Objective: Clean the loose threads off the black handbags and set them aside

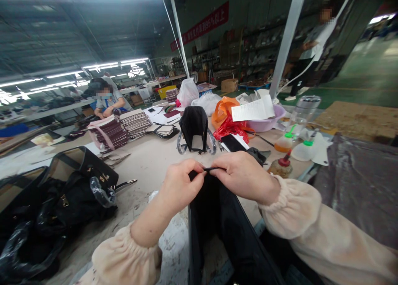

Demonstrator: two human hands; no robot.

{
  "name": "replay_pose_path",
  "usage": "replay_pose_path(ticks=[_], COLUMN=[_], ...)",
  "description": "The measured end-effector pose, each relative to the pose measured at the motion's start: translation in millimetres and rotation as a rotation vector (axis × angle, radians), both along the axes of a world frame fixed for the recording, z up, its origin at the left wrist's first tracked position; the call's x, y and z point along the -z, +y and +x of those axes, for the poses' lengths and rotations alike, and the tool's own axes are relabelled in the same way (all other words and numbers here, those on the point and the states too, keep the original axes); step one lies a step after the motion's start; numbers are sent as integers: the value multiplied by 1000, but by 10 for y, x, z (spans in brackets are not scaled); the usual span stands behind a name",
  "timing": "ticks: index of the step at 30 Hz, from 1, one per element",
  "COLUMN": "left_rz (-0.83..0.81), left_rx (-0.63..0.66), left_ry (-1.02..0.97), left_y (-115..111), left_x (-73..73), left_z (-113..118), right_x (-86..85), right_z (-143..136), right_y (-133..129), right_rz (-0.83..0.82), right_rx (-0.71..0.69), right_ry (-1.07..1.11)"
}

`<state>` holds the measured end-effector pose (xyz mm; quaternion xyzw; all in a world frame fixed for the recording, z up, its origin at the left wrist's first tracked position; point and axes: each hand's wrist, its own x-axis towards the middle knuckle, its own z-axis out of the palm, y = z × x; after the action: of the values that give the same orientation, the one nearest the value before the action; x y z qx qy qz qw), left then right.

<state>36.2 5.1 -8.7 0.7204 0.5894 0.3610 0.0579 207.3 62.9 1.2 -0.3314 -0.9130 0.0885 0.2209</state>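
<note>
A black bag (239, 231) stands in front of me at the table's near edge, its inside partly in shadow. My left hand (183, 181) pinches the bag's far top edge between thumb and forefinger. Close beside it, my right hand (241, 173) pinches the same dark edge, thumb below and fingers above. A short strip of that edge shows between the two hands. Farther back on the table, a small black handbag (195, 127) with clear-wrapped handles stands upright.
Several black bags (77, 189) lie at left. Stacked panels (108, 133) sit beyond them. At right are a phone (233, 143), a purple basin (265, 121), glue bottles (284, 140) and a brown sheet (363, 177). One person (108, 100) sits across; another (311, 48) stands at far right.
</note>
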Motion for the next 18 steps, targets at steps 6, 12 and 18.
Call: replay_pose_path(ticks=[6, 12, 18], left_rz=[-115, -193, -216], left_rx=[-29, -63, -134], left_ry=[-124, -144, -62], left_y=[-16, -65, -62], left_x=[-4, -17, -46], left_z=[-11, -47, -64], right_x=[-4, 10, 17], right_z=[0, 10, 6], right_y=[4, 20, 31], right_rz=[14, 1, -16], right_rx=[0, 9, 6], right_ry=[-8, 23, 27])
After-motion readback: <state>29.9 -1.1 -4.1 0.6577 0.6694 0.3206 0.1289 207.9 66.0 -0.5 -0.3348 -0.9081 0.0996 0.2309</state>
